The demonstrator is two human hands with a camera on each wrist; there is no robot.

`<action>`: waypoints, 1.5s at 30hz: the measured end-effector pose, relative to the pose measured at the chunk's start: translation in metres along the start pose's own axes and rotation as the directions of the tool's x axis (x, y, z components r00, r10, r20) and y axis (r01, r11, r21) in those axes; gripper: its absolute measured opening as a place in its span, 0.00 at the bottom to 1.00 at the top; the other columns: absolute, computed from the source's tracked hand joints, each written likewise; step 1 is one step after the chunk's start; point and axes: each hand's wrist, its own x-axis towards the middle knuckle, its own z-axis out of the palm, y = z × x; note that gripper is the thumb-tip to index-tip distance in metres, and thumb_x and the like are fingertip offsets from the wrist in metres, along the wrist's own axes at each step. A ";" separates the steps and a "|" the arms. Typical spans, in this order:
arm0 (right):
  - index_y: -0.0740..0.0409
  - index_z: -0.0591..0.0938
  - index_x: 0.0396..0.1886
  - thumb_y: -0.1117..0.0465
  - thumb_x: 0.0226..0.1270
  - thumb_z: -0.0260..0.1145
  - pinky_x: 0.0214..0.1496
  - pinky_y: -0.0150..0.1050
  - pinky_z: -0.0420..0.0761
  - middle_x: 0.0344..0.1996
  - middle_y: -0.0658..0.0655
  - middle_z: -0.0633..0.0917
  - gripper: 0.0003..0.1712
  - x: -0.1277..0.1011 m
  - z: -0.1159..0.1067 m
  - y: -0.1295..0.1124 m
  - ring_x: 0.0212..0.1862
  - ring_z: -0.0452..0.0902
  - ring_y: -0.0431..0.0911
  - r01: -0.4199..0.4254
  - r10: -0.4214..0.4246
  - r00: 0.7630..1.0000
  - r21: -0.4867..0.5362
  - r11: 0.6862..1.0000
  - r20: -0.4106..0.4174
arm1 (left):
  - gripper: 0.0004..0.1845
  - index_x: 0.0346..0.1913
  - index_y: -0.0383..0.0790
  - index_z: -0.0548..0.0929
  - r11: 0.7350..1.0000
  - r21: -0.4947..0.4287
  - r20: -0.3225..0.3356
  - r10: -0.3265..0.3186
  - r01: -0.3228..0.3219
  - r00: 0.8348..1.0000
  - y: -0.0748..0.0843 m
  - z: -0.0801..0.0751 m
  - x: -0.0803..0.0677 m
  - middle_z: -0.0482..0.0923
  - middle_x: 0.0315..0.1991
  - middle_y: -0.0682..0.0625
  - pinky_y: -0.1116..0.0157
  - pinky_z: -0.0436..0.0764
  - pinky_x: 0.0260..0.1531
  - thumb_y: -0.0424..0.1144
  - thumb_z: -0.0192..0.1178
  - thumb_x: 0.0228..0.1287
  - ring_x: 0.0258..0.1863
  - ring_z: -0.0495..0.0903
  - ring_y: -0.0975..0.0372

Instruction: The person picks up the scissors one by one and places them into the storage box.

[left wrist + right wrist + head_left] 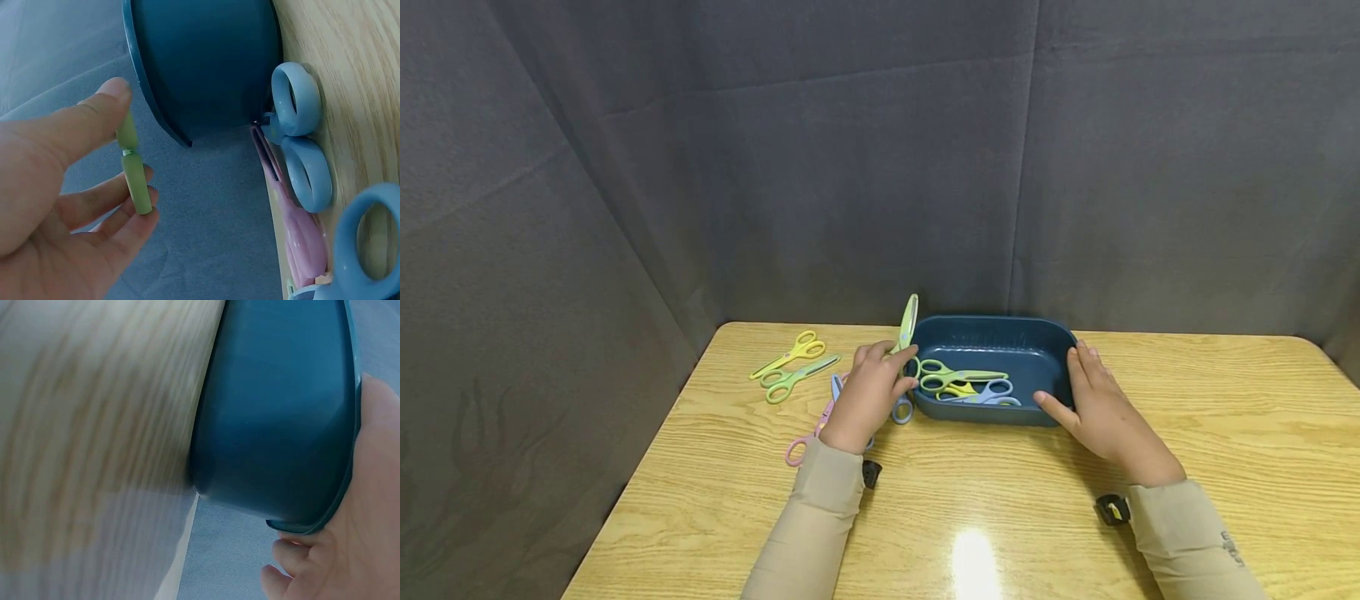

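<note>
Pinching green scissors (pixel 909 322): left hand (pixel 869 393); right hand (pixel 1108 419), spread, touches box (pixel 992 413); sleeve lettering (pixel 1231 547) illegible.

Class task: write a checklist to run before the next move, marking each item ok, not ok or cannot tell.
1. Left grip holds raised green scissors: ok.
2. Right grip touches the tray at its right end: ok.
3. Bare floor in tray: ok, towards the right.
4. Table cleared: not ok; yellow scissors and pink scissors lie there.
5. Count of blue scissors outside tray: cannot tell; left grip hides part.
</note>
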 end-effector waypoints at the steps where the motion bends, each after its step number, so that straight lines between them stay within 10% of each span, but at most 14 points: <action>1: 0.78 0.43 0.77 0.33 0.76 0.52 0.76 0.65 0.41 0.78 0.76 0.40 0.59 0.000 0.000 0.000 0.79 0.30 0.67 -0.002 0.002 1.000 0.000 1.000 -0.001 | 0.26 0.69 0.44 0.78 1.000 0.005 -0.001 0.007 -0.007 1.000 0.001 0.000 0.000 0.72 0.67 0.35 0.53 0.82 0.51 0.43 0.63 0.70 0.66 0.69 0.42; 24: 0.78 0.42 0.77 0.34 0.77 0.52 0.77 0.64 0.42 0.78 0.76 0.39 0.58 -0.001 -0.001 0.003 0.79 0.30 0.68 -0.001 0.001 1.000 0.000 1.000 0.000 | 0.24 0.68 0.44 0.78 0.981 0.075 -0.038 0.180 -0.177 0.983 0.008 0.018 0.005 0.71 0.67 0.36 0.58 0.81 0.55 0.39 0.64 0.70 0.66 0.69 0.45; 45: 0.77 0.42 0.78 0.34 0.77 0.53 0.76 0.65 0.42 0.78 0.75 0.40 0.58 0.000 0.002 0.000 0.79 0.30 0.67 0.004 -0.004 1.000 0.010 1.000 0.000 | 0.24 0.67 0.44 0.80 0.947 0.154 0.090 0.271 -0.282 0.958 0.012 0.021 0.019 0.74 0.66 0.40 0.62 0.78 0.58 0.38 0.66 0.69 0.65 0.70 0.49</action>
